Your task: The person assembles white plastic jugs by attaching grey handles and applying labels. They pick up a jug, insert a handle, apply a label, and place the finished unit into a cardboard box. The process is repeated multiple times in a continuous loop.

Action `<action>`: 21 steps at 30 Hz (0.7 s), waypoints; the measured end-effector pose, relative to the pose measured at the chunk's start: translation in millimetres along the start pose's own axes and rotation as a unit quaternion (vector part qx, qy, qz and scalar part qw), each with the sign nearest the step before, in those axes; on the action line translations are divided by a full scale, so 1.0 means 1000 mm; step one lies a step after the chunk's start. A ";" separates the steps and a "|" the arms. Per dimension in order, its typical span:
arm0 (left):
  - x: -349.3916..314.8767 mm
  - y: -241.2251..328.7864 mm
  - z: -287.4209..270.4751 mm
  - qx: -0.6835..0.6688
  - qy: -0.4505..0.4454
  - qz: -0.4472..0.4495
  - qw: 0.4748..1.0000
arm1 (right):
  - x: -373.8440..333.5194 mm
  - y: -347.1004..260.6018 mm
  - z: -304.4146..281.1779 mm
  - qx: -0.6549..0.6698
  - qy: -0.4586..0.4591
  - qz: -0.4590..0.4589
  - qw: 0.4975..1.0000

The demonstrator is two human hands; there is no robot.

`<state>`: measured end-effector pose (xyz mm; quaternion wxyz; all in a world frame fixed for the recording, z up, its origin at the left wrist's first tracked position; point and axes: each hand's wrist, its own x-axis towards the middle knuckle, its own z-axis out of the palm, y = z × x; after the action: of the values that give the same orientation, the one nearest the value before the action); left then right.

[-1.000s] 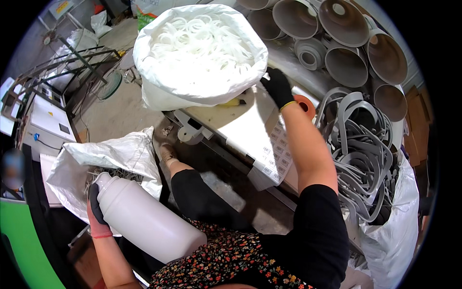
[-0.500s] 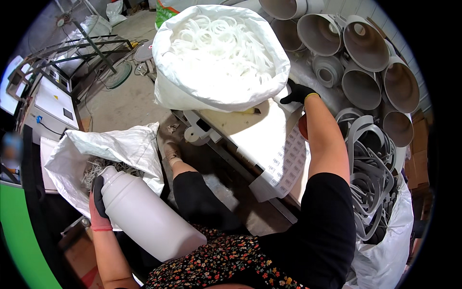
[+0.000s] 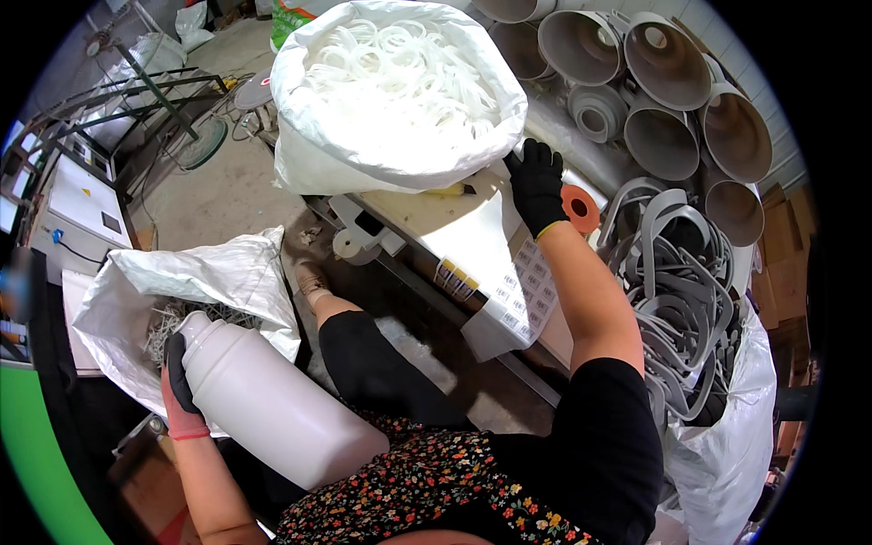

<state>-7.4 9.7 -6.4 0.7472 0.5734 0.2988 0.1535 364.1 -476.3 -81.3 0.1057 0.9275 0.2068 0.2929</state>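
My left hand, in a red and black glove, is closed around the neck end of a large pale grey plastic canister. The canister lies slanted, its base against my lap and its neck over an open white sack of grey plastic scraps. On the worktable, my black-gloved right hand reaches with fingers extended, back of the hand up. Its fingertips are beside a big white sack heaped with translucent white rings. Next to its wrist sits an orange roll; what lies under the palm is hidden.
A sheet of small printed labels lies at the table's near end. Several grey canister-like shells are stacked at the far right. Below them, a white sack overflows with grey plastic loops. A white machine cabinet stands left.
My right hand has shifted, and its fingers now stretch forward, leaving the orange roll in fuller view. The whole view has moved slightly. My left hand keeps its hold on the canister.
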 end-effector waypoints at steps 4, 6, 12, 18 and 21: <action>-0.003 0.000 -0.017 -0.003 -0.011 0.006 1.000 | -0.006 -0.015 -0.032 0.162 -0.155 0.078 0.971; -0.006 0.004 -0.019 -0.002 -0.026 0.009 1.000 | -0.025 -0.012 -0.009 0.138 -0.112 0.038 0.983; -0.016 0.006 -0.026 0.027 -0.054 0.024 0.998 | -0.025 0.017 0.054 0.207 -0.055 0.080 0.974; -0.028 0.007 -0.021 -0.037 -0.048 -0.002 0.998 | -0.033 0.020 -0.002 0.463 -0.090 0.145 0.870; -0.029 0.004 -0.021 -0.031 -0.046 0.002 0.998 | -0.077 -0.013 -0.055 0.442 -0.108 0.170 0.874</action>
<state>-42.5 9.8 1.8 0.7770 0.5574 0.2582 0.1376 270.1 -495.1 -79.8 -0.3446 0.9244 0.1413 0.0825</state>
